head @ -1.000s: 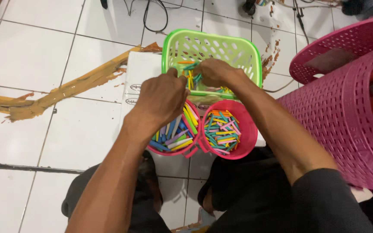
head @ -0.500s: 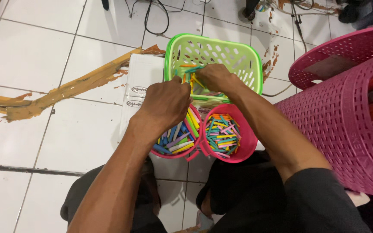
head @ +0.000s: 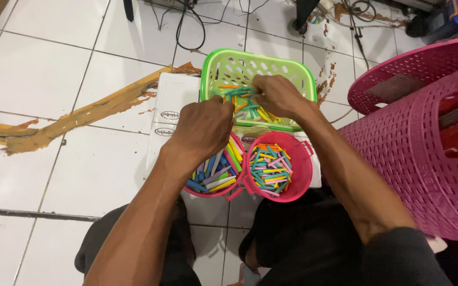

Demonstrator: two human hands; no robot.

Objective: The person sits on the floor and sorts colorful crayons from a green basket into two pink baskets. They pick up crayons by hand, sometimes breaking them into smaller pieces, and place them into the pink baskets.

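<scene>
Two hands are digging in the green basket (head: 303, 79) at 12 o'clock | right hand (head: 274, 95) is pinching sticks (head: 245, 103) | left hand (head: 205, 127) is curled, grip hidden | sticks may be spilling onto the floor (head: 54, 69) if the basket is tipping.

— Where does everything sit around the rectangular perforated basket (head: 292, 79)?

— It stands on a flat sheet (head: 173, 106) on the tiled floor (head: 43, 74). The 2 round bowls (head: 298, 175) of short sticks (head: 269, 164) lie just nearer the person than the basket, side by side and touching.

— And the hands?

— The right hand (head: 276, 95) is inside the basket, on the loose sticks there. The left hand (head: 205, 127) is at the basket's near left corner, over the left bowl.

— What else is around it?

— To the basket's right, the large laundry baskets (head: 425, 153). Behind it, cables (head: 192, 26) on the floor. To its left, a long smear (head: 70, 119) runs across the tiles.
</scene>
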